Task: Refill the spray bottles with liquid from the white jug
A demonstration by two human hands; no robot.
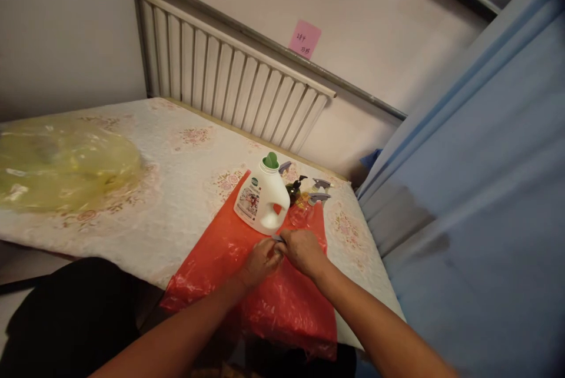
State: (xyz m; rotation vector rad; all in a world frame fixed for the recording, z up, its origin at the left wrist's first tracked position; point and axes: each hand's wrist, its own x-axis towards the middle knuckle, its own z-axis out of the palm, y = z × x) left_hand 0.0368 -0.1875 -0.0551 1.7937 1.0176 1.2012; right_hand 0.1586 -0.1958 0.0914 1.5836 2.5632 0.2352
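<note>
My left hand (261, 260) and my right hand (304, 249) meet over a red plastic bag (216, 254) spread on the table. Between their closed fingers is a small grey piece (278, 238), mostly covered, so its kind cannot be made out. Just beyond them a white detergent jug (265, 198) with a green cap (271, 160) stands upright on the bag. Right of the jug is a clear spray bottle (301, 213) with a grey trigger head (320, 196). A dark pump bottle (294, 189) stands behind it, partly hidden, with more grey trigger heads (322, 184) nearby.
A yellowish clear plastic bag (66, 166) lies at the left on the floral tablecloth (185, 172). Behind the table, a white radiator (229, 72) runs along the wall under a pink note (305, 39). Blue curtains (477, 160) hang beside the table's right edge.
</note>
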